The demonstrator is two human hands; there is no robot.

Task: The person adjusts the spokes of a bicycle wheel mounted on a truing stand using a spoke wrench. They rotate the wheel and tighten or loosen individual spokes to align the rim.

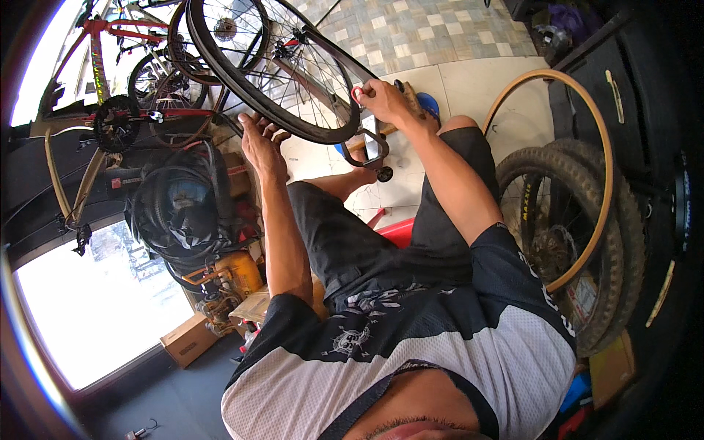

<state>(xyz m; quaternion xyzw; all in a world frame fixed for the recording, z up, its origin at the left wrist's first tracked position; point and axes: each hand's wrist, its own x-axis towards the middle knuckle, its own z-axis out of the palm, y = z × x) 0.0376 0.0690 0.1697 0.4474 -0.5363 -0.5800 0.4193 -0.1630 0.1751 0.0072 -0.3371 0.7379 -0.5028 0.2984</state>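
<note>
A spoked bicycle wheel with a black tyre stands tilted in front of me, held in a grey metal stand with a black knob at its lower end. My left hand is beside the tyre's near left edge, its fingers apart and slightly curled; whether they touch the rubber I cannot tell. At the wheel's right side, my right hand pinches a small red ring-shaped tool close to the rim. My right fingers partly hide that tool.
A red bicycle frame and other wheels stand at the far left. Below them lies a black bag near an orange machine. Knobbly tyres and a tan hoop lean against dark drawers on the right.
</note>
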